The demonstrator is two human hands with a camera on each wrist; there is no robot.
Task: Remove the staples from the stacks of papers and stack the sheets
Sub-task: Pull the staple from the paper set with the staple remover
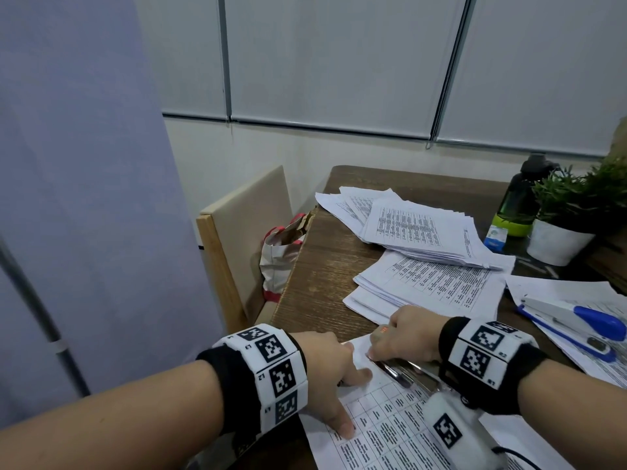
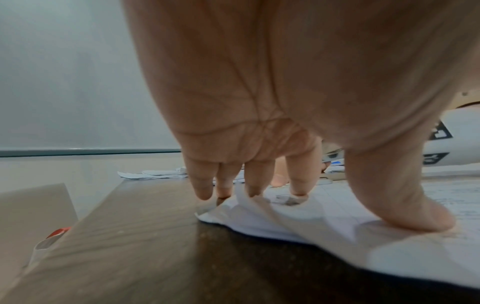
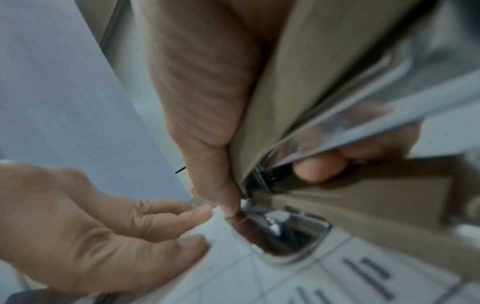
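Nearest, on the dark wood-grain counter: a printed table sheet, its top-left corner curled up off the surface. Pinned flat by the left hand, fingers straight and spread, thumb and fingertips pressing down on the paper near that corner, nothing gripped. Just beside it, the right hand, its grip curled tight round a beige-and-chrome stapler, thumb along one side and fingers wrapped beneath, the metal nose set down on the same corner of the sheet. Any staple under that nose too blurred to make out. Farther back, two loose stacks of printed papers, the upper one fanned and overlapping the lower. To the right, a blue-and-white stapler lying on more sheets. At the far right end of the counter, a dark bottle with a green base, a small blue-and-white carton and a potted plant in a white pot. Off the counter's left edge, a wooden chair holding a red-and-white bag.
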